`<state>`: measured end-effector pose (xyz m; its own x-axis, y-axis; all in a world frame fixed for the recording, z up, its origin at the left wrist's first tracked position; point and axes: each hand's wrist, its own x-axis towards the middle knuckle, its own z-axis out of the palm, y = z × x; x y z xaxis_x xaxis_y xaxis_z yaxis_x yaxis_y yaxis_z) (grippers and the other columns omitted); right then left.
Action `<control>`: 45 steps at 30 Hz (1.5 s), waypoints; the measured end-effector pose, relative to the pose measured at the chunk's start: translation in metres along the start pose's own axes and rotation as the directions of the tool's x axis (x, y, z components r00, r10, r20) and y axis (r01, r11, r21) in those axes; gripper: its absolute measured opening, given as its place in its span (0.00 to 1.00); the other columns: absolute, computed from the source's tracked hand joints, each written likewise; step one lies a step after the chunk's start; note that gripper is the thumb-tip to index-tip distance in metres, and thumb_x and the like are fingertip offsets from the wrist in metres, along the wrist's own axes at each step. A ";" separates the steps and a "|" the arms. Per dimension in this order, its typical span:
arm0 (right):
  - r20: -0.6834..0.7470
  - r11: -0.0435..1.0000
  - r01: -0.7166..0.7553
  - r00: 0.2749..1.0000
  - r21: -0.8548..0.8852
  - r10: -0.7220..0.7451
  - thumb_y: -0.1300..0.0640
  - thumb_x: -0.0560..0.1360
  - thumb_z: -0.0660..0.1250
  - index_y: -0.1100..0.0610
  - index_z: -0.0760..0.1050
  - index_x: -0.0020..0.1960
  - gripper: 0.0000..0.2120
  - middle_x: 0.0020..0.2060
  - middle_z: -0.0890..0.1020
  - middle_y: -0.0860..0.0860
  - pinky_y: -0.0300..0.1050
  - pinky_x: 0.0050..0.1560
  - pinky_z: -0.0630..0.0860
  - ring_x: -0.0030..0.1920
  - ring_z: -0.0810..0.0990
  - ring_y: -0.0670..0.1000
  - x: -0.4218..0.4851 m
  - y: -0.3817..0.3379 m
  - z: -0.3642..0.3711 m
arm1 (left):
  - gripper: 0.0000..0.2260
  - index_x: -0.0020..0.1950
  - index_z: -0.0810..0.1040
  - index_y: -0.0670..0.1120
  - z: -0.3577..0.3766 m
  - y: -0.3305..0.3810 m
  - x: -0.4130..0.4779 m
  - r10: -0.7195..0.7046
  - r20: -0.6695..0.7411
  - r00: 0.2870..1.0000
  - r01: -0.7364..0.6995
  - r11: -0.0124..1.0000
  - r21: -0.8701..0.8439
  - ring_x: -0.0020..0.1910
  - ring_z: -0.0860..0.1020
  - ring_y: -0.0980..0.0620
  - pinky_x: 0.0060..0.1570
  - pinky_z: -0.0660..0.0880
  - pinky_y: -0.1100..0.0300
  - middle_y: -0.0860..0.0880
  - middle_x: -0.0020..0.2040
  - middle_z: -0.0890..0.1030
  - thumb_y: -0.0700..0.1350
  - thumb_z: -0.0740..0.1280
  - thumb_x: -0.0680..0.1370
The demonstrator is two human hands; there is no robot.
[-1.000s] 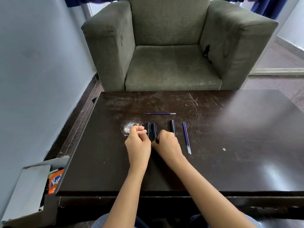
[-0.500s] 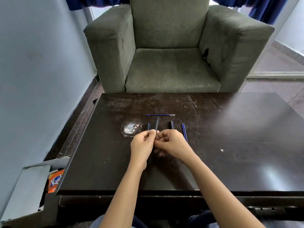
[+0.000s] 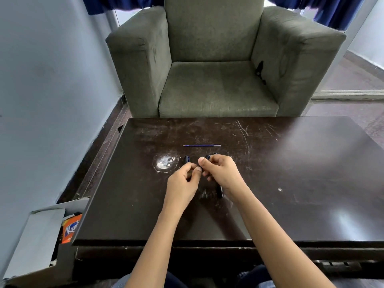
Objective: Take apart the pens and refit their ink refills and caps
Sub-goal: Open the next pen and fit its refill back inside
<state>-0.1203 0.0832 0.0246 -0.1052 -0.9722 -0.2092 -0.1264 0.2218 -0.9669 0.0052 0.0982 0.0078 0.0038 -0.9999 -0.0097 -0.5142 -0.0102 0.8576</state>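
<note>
My right hand (image 3: 223, 173) is closed around a dark pen (image 3: 208, 156). The pen's top end pokes out past my thumb, and a dark end shows below my palm. My left hand (image 3: 181, 185) pinches thumb and forefinger together right against my right thumb, at the pen's middle; the exact grip is hidden. Another dark pen (image 3: 187, 159) lies on the table just beyond my left hand. A thin blue ink refill (image 3: 201, 145) lies crosswise farther back. The other pens are hidden behind my right hand.
The dark scratched table (image 3: 291, 183) has a white stain (image 3: 165, 163) left of the pens. A green armchair (image 3: 216, 65) stands right behind its far edge. A wall runs along the left, with a cardboard box (image 3: 44, 231) holding an orange packet on the floor.
Both hands lifted one pen off the row and drew it toward me. It pointed away half a second ago; now it lies slanted inside my right hand, which covers the pens to the right.
</note>
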 end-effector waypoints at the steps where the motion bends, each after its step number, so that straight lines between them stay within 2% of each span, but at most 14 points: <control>1: 0.017 1.000 0.012 1.000 0.012 -0.012 0.55 0.77 0.67 0.68 0.79 0.45 0.14 0.28 0.78 0.52 0.32 0.29 0.72 0.24 0.73 0.42 0.001 -0.001 0.001 | 0.08 0.48 0.79 0.52 -0.001 0.000 0.000 -0.010 -0.008 1.000 0.010 1.000 -0.017 0.33 0.76 0.57 0.31 0.68 0.69 0.52 0.35 0.81 0.52 0.63 0.79; 5: 0.068 0.996 0.009 0.998 0.087 -0.015 0.58 0.78 0.66 0.62 0.80 0.45 0.08 0.29 0.77 0.51 0.34 0.33 0.73 0.30 0.73 0.44 0.003 -0.004 0.003 | 0.08 0.48 0.78 0.53 -0.005 -0.002 -0.001 -0.008 -0.025 1.000 0.008 1.000 -0.018 0.29 0.71 0.59 0.30 0.65 0.65 0.54 0.31 0.77 0.56 0.64 0.77; 10: 0.025 0.983 0.012 1.000 0.181 -0.017 0.61 0.78 0.64 0.61 0.79 0.47 0.07 0.32 0.76 0.51 0.38 0.37 0.74 0.33 0.73 0.46 0.003 -0.004 0.009 | 0.12 0.41 0.78 0.49 -0.004 -0.002 -0.003 0.031 -0.020 0.999 -0.031 0.999 0.033 0.27 0.69 0.57 0.27 0.65 0.66 0.47 0.31 0.77 0.53 0.61 0.79; 17: -0.095 0.958 0.069 0.995 0.278 -0.045 0.64 0.80 0.59 0.61 0.79 0.54 0.10 0.36 0.77 0.50 0.36 0.36 0.72 0.32 0.72 0.45 0.011 0.007 0.018 | 0.11 0.43 0.80 0.51 -0.008 0.000 -0.003 0.009 -0.010 1.000 -0.009 0.999 0.046 0.33 0.78 0.56 0.35 0.73 0.63 0.50 0.33 0.81 0.51 0.60 0.80; 20: -0.175 0.946 0.094 0.984 0.312 -0.040 0.62 0.80 0.59 0.60 0.79 0.54 0.10 0.35 0.78 0.47 0.35 0.36 0.72 0.31 0.73 0.42 0.019 0.011 0.014 | 0.15 0.40 0.78 0.51 -0.008 -0.002 -0.002 -0.041 0.006 0.999 0.040 0.996 0.083 0.32 0.79 0.54 0.38 0.77 0.56 0.49 0.32 0.81 0.53 0.57 0.81; 22: -0.236 0.969 0.084 0.971 0.234 -0.027 0.59 0.79 0.62 0.62 0.79 0.53 0.09 0.34 0.79 0.48 0.38 0.38 0.74 0.31 0.74 0.43 0.025 0.014 0.007 | 0.15 0.39 0.78 0.51 -0.008 -0.003 -0.001 -0.070 -0.010 0.998 0.070 0.994 0.082 0.33 0.79 0.51 0.39 0.78 0.52 0.49 0.33 0.81 0.53 0.57 0.80; 24: -0.226 0.999 0.033 0.973 -0.035 -0.040 0.54 0.76 0.67 0.60 0.78 0.51 0.10 0.34 0.82 0.49 0.43 0.42 0.77 0.32 0.77 0.45 0.028 0.018 0.002 | 0.13 0.41 0.79 0.51 -0.008 -0.002 0.001 -0.100 -0.040 0.994 0.101 0.994 0.034 0.34 0.79 0.52 0.39 0.79 0.52 0.51 0.35 0.81 0.49 0.57 0.80; 27: -0.127 0.892 -0.018 0.991 -0.451 -0.044 0.50 0.69 0.74 0.56 0.76 0.44 0.11 0.36 0.82 0.50 0.41 0.40 0.78 0.36 0.79 0.48 0.022 0.025 0.007 | 0.12 0.46 0.81 0.47 -0.005 0.000 0.004 -0.127 -0.077 0.989 0.126 0.992 -0.013 0.37 0.77 0.56 0.37 0.73 0.67 0.50 0.41 0.82 0.44 0.57 0.79; 30: -0.088 0.790 -0.023 0.995 -0.613 -0.039 0.50 0.68 0.76 0.56 0.73 0.40 0.14 0.39 0.79 0.52 0.40 0.34 0.71 0.36 0.77 0.50 0.017 0.031 0.016 | 0.12 0.49 0.81 0.43 -0.002 -0.001 0.005 -0.123 -0.111 0.986 0.122 0.992 -0.011 0.39 0.75 0.58 0.35 0.68 0.76 0.48 0.44 0.83 0.41 0.57 0.80; 33: -0.080 0.742 -0.044 0.997 -0.669 -0.013 0.49 0.69 0.75 0.57 0.73 0.42 0.15 0.41 0.77 0.52 0.44 0.35 0.71 0.38 0.77 0.52 0.016 0.032 0.016 | 0.12 0.49 0.81 0.42 -0.001 -0.003 0.004 -0.104 -0.128 0.986 0.108 0.994 0.023 0.39 0.76 0.57 0.35 0.68 0.79 0.47 0.44 0.83 0.42 0.58 0.80; 35: -0.078 0.736 -0.039 0.997 -0.675 -0.019 0.49 0.70 0.73 0.58 0.74 0.42 0.14 0.41 0.78 0.53 0.45 0.37 0.74 0.40 0.79 0.53 0.016 0.028 0.015 | 0.12 0.47 0.80 0.44 -0.001 -0.005 0.003 -0.090 -0.140 0.986 0.098 0.994 0.047 0.40 0.79 0.54 0.40 0.73 0.69 0.48 0.41 0.83 0.45 0.58 0.80; 37: -0.109 0.782 -0.008 0.991 -0.623 -0.077 0.48 0.75 0.68 0.60 0.76 0.44 0.14 0.41 0.80 0.54 0.48 0.40 0.77 0.40 0.80 0.54 0.017 0.022 0.011 | 0.12 0.45 0.79 0.45 -0.001 -0.006 0.002 -0.089 -0.148 0.985 0.098 0.994 0.056 0.39 0.79 0.52 0.42 0.76 0.57 0.49 0.37 0.82 0.47 0.58 0.80; 40: -0.109 0.908 0.033 0.990 -0.418 -0.086 0.45 0.79 0.59 0.62 0.77 0.43 0.21 0.36 0.82 0.55 0.49 0.41 0.79 0.35 0.80 0.52 0.017 0.011 0.006 | 0.13 0.44 0.78 0.46 -0.001 -0.005 0.003 -0.051 -0.122 0.991 0.061 0.995 0.079 0.38 0.79 0.53 0.41 0.76 0.55 0.50 0.36 0.82 0.50 0.58 0.81; 45: -0.011 0.916 0.053 0.998 -0.398 -0.062 0.41 0.77 0.60 0.59 0.65 0.31 0.25 0.26 0.70 0.49 0.40 0.30 0.64 0.27 0.68 0.47 0.012 0.007 0.011 | 0.15 0.41 0.77 0.46 0.002 -0.001 0.001 0.019 0.027 0.999 -0.023 0.990 0.139 0.35 0.78 0.54 0.38 0.75 0.56 0.49 0.37 0.81 0.51 0.57 0.81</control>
<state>-0.1120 0.0721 0.0134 -0.1080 -0.9832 -0.1469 -0.5143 0.1818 -0.8381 0.0042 0.0970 0.0060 -0.0291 -0.9996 -0.0069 -0.6280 0.0129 0.7781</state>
